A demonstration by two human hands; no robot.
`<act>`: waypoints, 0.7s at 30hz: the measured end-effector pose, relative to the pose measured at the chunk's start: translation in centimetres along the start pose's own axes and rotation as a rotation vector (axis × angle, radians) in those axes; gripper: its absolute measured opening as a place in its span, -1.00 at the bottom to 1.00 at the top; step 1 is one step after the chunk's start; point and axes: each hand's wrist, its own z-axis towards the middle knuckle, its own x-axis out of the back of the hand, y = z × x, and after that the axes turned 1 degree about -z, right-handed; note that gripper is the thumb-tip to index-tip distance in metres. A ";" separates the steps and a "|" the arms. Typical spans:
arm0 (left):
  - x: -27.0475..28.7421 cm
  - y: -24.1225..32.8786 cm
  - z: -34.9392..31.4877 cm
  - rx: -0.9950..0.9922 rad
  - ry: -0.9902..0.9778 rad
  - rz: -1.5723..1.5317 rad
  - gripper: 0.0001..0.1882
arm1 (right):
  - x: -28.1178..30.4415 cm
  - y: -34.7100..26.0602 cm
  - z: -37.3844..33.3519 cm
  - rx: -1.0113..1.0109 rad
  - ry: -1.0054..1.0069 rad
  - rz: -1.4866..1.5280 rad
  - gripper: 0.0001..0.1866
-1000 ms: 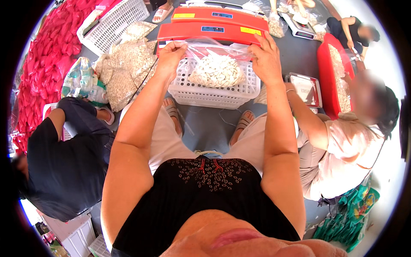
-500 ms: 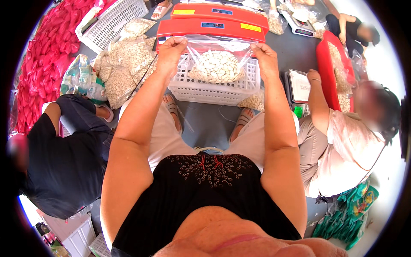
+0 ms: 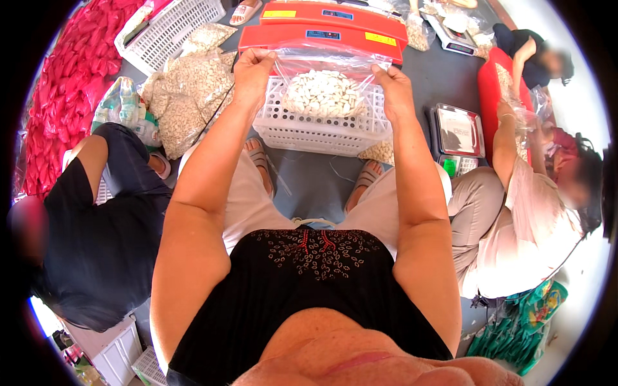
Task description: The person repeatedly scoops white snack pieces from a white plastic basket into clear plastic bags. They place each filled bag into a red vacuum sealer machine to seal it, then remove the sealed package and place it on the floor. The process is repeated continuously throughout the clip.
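A clear plastic bag [image 3: 324, 94] of pale, flat seeds is stretched between my two hands. My left hand [image 3: 255, 72] pinches its upper left corner, and my right hand [image 3: 394, 87] pinches the upper right corner. The seeds lie in the bag's lower part, over an upturned-looking white perforated crate [image 3: 309, 139]. Just beyond, the bag's top edge lies along the front of a red bag sealer [image 3: 322, 40]. Whether that edge sits in the sealer's slot I cannot tell.
Behind is a second red sealer [image 3: 335, 14]. Filled seed bags [image 3: 183, 103] and red packets [image 3: 71, 96] are piled left. At right are a scale [image 3: 458, 132], a red tub [image 3: 494, 96] and a co-worker [image 3: 528, 225]. Another person [image 3: 96, 238] sits left.
My hands and the bag have shifted slightly; both hands still grip its corners. The co-worker at right has moved an arm from the scale to the red tub.
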 end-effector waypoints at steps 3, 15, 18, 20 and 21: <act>0.0 -0.2 0.3 -0.040 0.026 0.017 -0.93 | -0.2 0.2 0.4 0.114 0.020 0.025 -0.91; 0.6 -1.1 0.1 0.206 -0.051 -0.022 -0.91 | 0.8 1.8 1.4 0.041 0.048 0.065 -0.93; 0.6 -0.1 -0.5 0.156 -0.038 -0.082 -0.95 | -0.1 0.0 0.1 0.183 0.044 0.077 -0.93; 0.6 1.6 -1.3 0.147 -0.039 -0.100 -0.94 | -1.4 -2.6 -1.3 0.202 0.051 0.097 -0.91; 0.5 2.6 -1.6 0.155 -0.046 -0.098 -0.93 | -1.7 -3.2 -1.7 0.211 0.057 0.107 -0.90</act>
